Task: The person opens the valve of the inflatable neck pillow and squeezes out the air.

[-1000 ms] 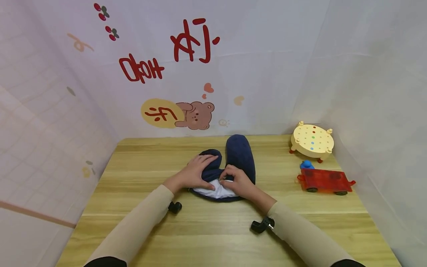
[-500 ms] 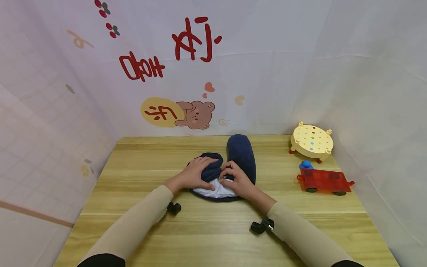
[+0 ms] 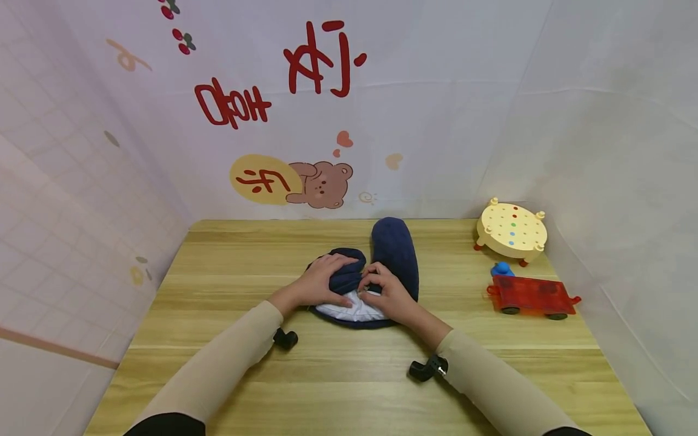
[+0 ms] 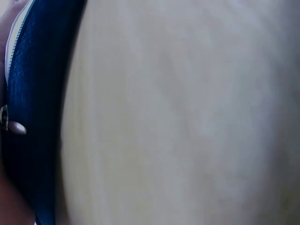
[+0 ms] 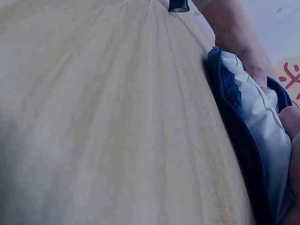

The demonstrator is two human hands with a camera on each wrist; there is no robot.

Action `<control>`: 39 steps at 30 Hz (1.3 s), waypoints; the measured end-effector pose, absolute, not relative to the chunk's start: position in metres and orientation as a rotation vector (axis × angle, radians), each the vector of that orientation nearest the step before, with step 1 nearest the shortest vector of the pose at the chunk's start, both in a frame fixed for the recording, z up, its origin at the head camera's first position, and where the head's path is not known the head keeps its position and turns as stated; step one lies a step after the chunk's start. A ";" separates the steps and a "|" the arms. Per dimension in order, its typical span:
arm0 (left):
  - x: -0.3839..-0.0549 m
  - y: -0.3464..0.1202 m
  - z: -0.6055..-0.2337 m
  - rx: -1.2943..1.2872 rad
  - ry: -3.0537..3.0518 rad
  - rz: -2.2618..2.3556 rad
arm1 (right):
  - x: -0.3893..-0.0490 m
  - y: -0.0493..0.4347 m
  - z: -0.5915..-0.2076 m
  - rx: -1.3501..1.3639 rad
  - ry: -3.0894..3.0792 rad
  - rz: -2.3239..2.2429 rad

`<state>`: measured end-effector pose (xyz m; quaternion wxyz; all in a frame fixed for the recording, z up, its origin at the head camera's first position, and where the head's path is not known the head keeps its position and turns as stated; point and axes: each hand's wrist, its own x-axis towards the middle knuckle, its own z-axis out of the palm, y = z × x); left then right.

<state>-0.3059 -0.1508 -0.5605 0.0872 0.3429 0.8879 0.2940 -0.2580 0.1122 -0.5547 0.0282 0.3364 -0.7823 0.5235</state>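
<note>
A navy U-shaped neck pillow (image 3: 395,245) lies on the wooden table, its zipped cover parted along the near curve. White inner lining (image 3: 351,312) shows in the gap. My left hand (image 3: 320,280) holds the bunched left arm of the pillow, fingers over the navy cloth and thumb on the white. With thumb and forefinger, my right hand (image 3: 391,295) pinches the cover's edge at the middle of the gap. The undone zipper teeth (image 5: 255,145) run along the near side in the right wrist view. A metal zipper pull (image 4: 17,127) hangs at the left wrist view's edge.
On the right of the table (image 3: 327,387) stand a round cream pegged toy stool (image 3: 511,229), a small blue toy piece (image 3: 501,269) and a red toy wagon (image 3: 534,296). White printed cloth walls (image 3: 436,121) enclose the back and sides.
The pillow's bunched left arm has sunk slightly, and the white strip looks narrower and smoother under the navy edge. Both hands stay nearly in place; the head view has tilted slightly.
</note>
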 end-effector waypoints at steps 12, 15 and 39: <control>-0.308 -0.150 -0.564 1.040 2.664 0.857 | -0.267 0.113 -0.572 1.036 -2.435 1.581; -0.308 -0.150 -0.566 1.037 2.668 0.859 | -0.273 0.114 -0.586 1.030 -2.439 1.554; -0.311 -0.148 -0.571 1.043 2.681 0.822 | -0.278 0.118 -0.594 1.062 -2.502 1.424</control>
